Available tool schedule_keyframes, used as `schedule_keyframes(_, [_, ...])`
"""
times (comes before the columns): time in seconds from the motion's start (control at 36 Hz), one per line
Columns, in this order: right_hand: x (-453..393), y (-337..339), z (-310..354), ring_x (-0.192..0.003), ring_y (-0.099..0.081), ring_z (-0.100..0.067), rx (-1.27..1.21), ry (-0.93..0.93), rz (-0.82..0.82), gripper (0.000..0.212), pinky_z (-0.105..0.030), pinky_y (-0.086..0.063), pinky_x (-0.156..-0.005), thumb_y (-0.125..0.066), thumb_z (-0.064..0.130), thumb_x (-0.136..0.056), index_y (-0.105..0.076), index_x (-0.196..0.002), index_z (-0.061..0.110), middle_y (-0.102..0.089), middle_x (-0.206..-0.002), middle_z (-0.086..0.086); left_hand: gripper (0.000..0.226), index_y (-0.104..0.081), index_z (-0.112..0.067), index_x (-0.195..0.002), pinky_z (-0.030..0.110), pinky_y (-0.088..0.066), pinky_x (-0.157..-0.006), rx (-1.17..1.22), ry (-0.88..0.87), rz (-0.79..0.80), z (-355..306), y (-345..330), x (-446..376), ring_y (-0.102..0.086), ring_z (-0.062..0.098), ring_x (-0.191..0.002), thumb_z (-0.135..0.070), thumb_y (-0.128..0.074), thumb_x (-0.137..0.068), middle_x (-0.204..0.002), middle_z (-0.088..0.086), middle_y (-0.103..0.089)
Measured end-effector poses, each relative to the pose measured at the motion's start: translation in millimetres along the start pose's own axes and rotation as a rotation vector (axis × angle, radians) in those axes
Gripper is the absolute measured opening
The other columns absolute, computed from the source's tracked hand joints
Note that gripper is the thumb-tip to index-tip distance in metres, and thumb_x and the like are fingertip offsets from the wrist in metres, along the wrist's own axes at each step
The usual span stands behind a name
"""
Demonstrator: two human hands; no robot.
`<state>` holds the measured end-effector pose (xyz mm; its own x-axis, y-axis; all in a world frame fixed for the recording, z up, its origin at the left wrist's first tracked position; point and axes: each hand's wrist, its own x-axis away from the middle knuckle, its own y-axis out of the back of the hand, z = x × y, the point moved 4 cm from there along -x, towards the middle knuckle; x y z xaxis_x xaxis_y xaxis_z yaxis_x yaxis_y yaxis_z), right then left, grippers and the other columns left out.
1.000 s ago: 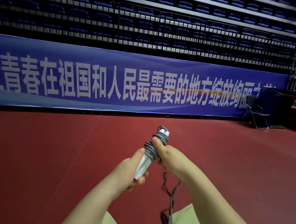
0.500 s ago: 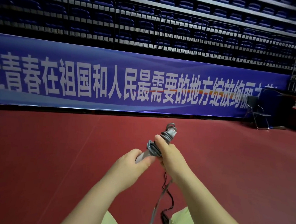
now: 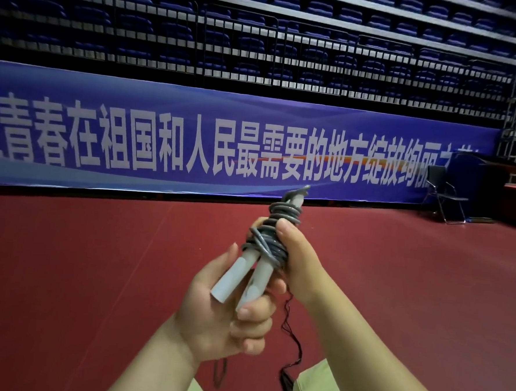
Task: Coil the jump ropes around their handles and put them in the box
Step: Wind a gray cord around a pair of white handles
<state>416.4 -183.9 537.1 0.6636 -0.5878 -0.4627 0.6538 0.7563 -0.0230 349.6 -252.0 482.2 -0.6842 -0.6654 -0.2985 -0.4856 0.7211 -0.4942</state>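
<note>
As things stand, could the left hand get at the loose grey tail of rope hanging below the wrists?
Probably not at once. The left hand grips the two white handles, and the right hand only pins the coil. The loose tail hangs below the left wrist, unobstructed, so freeing that hand looks necessary.

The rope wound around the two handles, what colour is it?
Grey, with a slight sheen. The rope shows clearly in the head view, coiled over the pale whitish handles.

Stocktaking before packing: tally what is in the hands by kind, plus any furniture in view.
White handles: 2
Grey rope coiled round them: 1
Hands holding the bundle, left hand and right hand: 2
Folding chair: 1
Total: 6
</note>
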Motion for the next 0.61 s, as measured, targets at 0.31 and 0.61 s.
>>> schedule_keyframes(0.31, [1.6,14.9,-8.7,-0.068,-0.036,-0.02,0.536,-0.13,-0.18,0.048,-0.044,-0.032,-0.068,-0.03,0.071,-0.07,-0.047,-0.065,0.026,-0.042,-0.072,-0.006,0.061,-0.066,-0.007,-0.073,0.018,-0.028,-0.041,0.019,-0.009,-0.572,-7.9,6.2,6.4,-0.029,0.009,-0.035,-0.061,-0.04,-0.076,-0.045,-0.001,-0.039])
schedule_keyframes(0.61, [11.3,23.4,-12.5,-0.063,-0.041,-0.013,0.701,-0.241,-0.174,0.05,-0.034,-0.031,-0.065,-0.03,0.053,-0.098,-0.053,-0.066,0.023,-0.049,-0.064,0.005,0.054,-0.056,-0.013,-0.078,0.028,-0.028,-0.049,-0.711,0.023,-0.83,-17.8,5.3,12.5,-0.025,0.018,-0.052,-0.063,-0.035,-0.078,-0.053,0.004,-0.049])
